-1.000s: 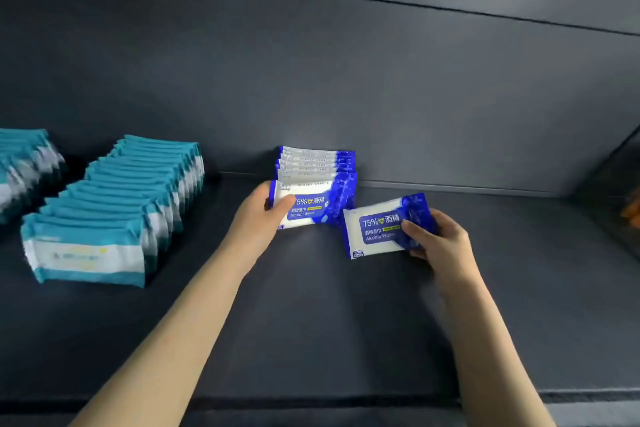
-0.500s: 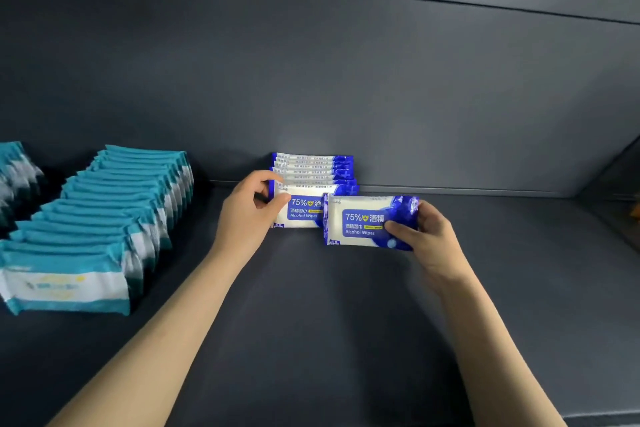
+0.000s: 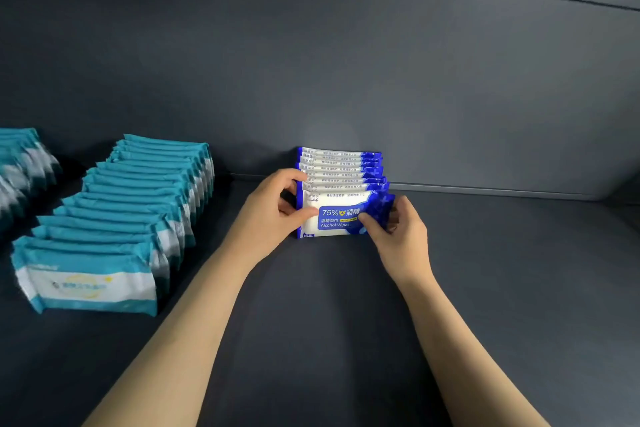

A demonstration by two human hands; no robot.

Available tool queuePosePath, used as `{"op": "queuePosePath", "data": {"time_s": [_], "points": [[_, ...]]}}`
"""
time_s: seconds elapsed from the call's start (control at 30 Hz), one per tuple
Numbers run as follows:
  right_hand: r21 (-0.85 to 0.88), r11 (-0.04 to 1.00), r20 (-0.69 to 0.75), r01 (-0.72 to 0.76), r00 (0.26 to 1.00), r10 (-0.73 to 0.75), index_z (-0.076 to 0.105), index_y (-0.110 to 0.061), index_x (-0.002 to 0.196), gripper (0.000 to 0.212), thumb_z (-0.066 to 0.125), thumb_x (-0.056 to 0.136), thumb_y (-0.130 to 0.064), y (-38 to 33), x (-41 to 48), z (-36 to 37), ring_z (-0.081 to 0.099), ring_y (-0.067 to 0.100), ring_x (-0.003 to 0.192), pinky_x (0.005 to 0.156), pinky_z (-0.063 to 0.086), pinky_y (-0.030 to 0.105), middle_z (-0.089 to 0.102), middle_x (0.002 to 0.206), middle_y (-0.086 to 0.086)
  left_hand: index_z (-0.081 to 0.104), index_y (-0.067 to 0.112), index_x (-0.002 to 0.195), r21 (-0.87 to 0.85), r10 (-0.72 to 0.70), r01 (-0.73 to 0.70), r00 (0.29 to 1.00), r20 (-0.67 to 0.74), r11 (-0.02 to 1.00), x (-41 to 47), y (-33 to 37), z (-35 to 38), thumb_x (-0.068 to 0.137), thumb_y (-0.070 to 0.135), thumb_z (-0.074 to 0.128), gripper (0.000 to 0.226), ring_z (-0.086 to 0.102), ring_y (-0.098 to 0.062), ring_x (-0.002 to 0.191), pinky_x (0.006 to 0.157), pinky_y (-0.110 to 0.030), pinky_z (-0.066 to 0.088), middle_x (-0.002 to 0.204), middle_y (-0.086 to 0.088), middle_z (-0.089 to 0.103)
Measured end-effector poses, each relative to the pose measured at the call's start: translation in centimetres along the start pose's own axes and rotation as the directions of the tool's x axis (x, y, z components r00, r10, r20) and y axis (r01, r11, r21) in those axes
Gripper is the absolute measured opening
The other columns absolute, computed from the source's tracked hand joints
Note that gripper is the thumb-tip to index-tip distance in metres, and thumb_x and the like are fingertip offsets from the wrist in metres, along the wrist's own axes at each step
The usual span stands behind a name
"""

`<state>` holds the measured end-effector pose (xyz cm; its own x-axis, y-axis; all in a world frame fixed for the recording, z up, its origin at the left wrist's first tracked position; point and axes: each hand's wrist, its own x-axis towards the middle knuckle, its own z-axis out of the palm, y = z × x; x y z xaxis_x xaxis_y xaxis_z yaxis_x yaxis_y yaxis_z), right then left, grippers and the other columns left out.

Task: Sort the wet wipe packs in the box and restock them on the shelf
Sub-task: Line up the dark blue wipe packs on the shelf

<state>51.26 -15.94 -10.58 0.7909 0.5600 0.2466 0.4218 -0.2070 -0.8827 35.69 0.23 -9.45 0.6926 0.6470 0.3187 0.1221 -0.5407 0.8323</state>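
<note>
Dark matte shelf [image 3: 311,322], flat back panel. Long row of teal soft-film packs [image 3: 131,215] stands upright at left; a second row at the frame edge is blurred. Short row of glossy blue-white alcohol wipe packs [image 3: 341,170] sits against the back panel. I see left hand [image 3: 273,215] and right hand [image 3: 398,232] pinching the front pack [image 3: 337,218] by its ends, thumbs on its face.

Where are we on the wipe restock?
Done: two teal wipe pack rows stand at shelf left; a blue alcohol wipe row stands by the back wall. In hand: left hand and right hand grip the front alcohol wipe pack against that row. Left: box not in view, so unknown.
</note>
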Motion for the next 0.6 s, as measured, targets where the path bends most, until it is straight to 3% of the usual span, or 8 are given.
{"op": "queuePosePath", "data": {"time_s": [0.07, 0.2, 0.3, 0.4, 0.53, 0.6], "points": [[-0.020, 1.000, -0.002, 0.006, 1.000, -0.006, 0.050, -0.013, 0.083, 0.030, 0.077, 0.084, -0.025, 0.1, 0.2, -0.1, 0.058, 0.024, 0.075, 0.068, 0.051, 0.036, 0.064, 0.085, 0.004, 0.050, 0.045, 0.117, 0.084, 0.040, -0.044, 0.998, 0.044, 0.996, 0.0, -0.2, -0.2, 0.079, 0.031, 0.078, 0.050, 0.062, -0.006, 0.074, 0.068, -0.023, 0.053, 0.104, 0.024, 0.053], [-0.137, 0.987, 0.010, 0.083, 0.997, -0.082, 0.041, -0.025, 0.074, 0.038, 0.078, 0.082, -0.026, 0.1, 0.3, -0.3, 0.045, 0.009, 0.074, 0.065, 0.039, 0.019, 0.054, 0.076, -0.008, 0.049, 0.041, 0.120, 0.239, 0.127, -0.140, 0.990, 0.068, 0.961, 0.0, -0.1, -0.4, 0.083, 0.034, 0.074, 0.046, 0.058, 0.000, 0.077, 0.069, -0.035, 0.056, 0.108, 0.027, 0.042], [-0.192, 0.974, 0.092, 0.118, 0.991, -0.102, 0.054, -0.019, 0.084, 0.027, 0.080, 0.080, -0.023, 0.4, 0.6, -1.1, 0.046, 0.012, 0.087, 0.072, 0.039, 0.025, 0.057, 0.083, -0.016, 0.053, 0.037, 0.120, 0.279, 0.167, -0.171, 0.985, 0.039, 0.945, 0.0, 0.1, -0.5, 0.083, 0.035, 0.074, 0.043, 0.054, 0.008, 0.081, 0.069, -0.034, 0.053, 0.110, 0.028, 0.037], [-0.213, 0.967, 0.132, 0.139, 0.985, -0.113, 0.061, -0.013, 0.095, 0.024, 0.079, 0.080, -0.020, 0.8, 0.8, -1.7, 0.051, 0.018, 0.092, 0.075, 0.039, 0.027, 0.063, 0.091, -0.010, 0.057, 0.031, 0.122, 0.294, 0.179, -0.180, 0.983, 0.031, 0.939, 0.1, 0.2, -0.5, 0.084, 0.033, 0.074, 0.041, 0.052, 0.010, 0.083, 0.070, -0.034, 0.053, 0.112, 0.025, 0.039], [-0.209, 0.967, 0.144, 0.145, 0.983, -0.116, 0.061, -0.008, 0.093, 0.024, 0.078, 0.081, -0.019, 0.9, 1.0, -1.8, 0.057, 0.026, 0.083, 0.075, 0.050, 0.040, 0.063, 0.088, 0.002, 0.058, 0.028, 0.124, 0.372, 0.214, -0.214, 0.976, 0.042, 0.903, 0.0, 0.3, -0.8, 0.085, 0.033, 0.073, 0.042, 0.048, 0.001, 0.085, 0.069, -0.037, 0.054, 0.119, 0.017, 0.046], [-0.228, 0.960, 0.116, 0.161, 0.984, -0.137, 0.059, -0.006, 0.088, 0.025, 0.079, 0.081, -0.020, 1.1, 1.0, -1.6, 0.054, 0.024, 0.078, 0.070, 0.048, 0.037, 0.061, 0.083, 0.002, 0.057, 0.027, 0.126, 0.447, 0.242, -0.238, 0.969, 0.049, 0.862, -0.2, 0.3, -0.9, 0.085, 0.034, 0.072, 0.044, 0.048, -0.004, 0.093, 0.067, -0.037, 0.053, 0.121, 0.013, 0.047]]}}
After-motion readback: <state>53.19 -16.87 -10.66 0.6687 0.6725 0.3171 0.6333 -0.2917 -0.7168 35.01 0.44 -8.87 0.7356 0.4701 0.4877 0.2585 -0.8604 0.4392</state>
